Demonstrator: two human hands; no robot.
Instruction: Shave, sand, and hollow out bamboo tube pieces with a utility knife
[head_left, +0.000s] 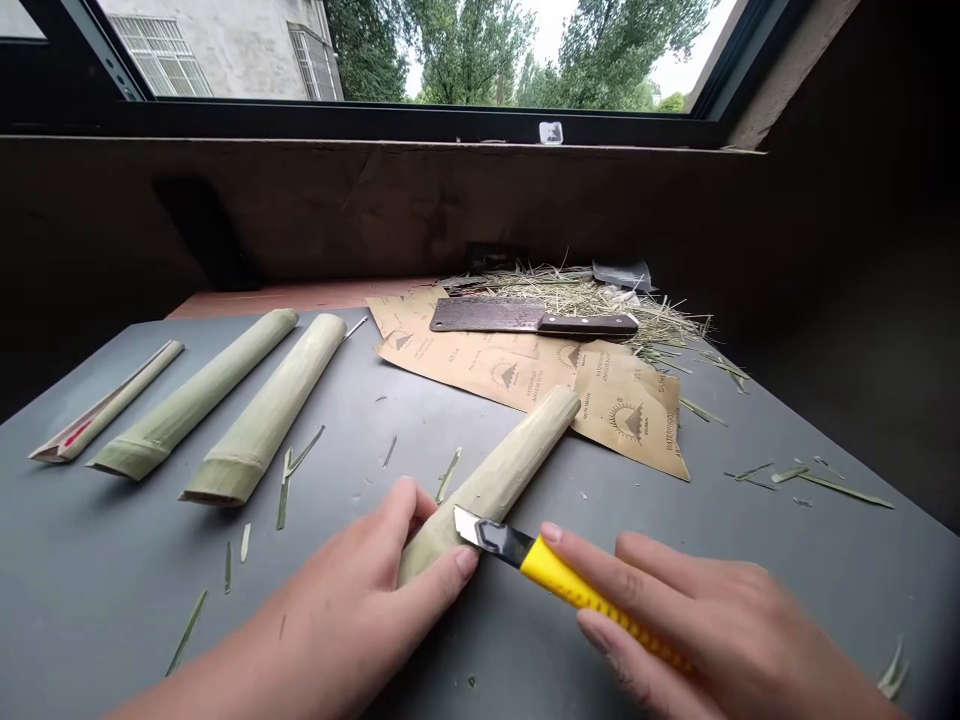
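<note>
My left hand [382, 590] is closed round the near end of a pale, peeled bamboo piece [517, 450], thumb on its right side. The piece slants away to the upper right, its far end by the brown paper. In my right hand [690, 610] is a yellow utility knife [581, 585], gripped by its handle. Its blade lies against the bamboo just above my left thumb. Two more bamboo pieces, one greenish [202, 390] and one paler [274, 410], rest to the left, beside a narrow split strip [112, 400] with a red mark.
A cleaver [487, 315] lies on brown printed sandpaper sheets [517, 375] at the back. Behind it is a heap of thin shavings [570, 290]. Loose green slivers [844, 490] are scattered over the grey table [360, 400]. A window [480, 120] stands beyond.
</note>
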